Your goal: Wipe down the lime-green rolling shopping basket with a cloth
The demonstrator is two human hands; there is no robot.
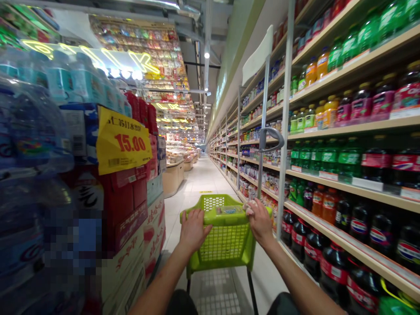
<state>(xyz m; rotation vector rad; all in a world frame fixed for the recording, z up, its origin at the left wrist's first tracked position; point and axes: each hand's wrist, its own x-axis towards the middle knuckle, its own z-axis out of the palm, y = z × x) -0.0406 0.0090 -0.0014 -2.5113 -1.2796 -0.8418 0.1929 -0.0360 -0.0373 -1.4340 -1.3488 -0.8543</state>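
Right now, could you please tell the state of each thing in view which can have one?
Left hand: closed over the cart handle
Right hand: at the handle's right end, with a pale crumpled item
Green cart: upright
Yellow price sign: tilted, reading 15.00
Neon sign: lit
Shelf bottles: upright, capped

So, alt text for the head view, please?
A person's left hand and right hand hold a green plastic shopping cart in a supermarket aisle. Beige shelves of bottled drinks line the right; at left, a yellow 15.00 price sign fronts stacked red cartons.
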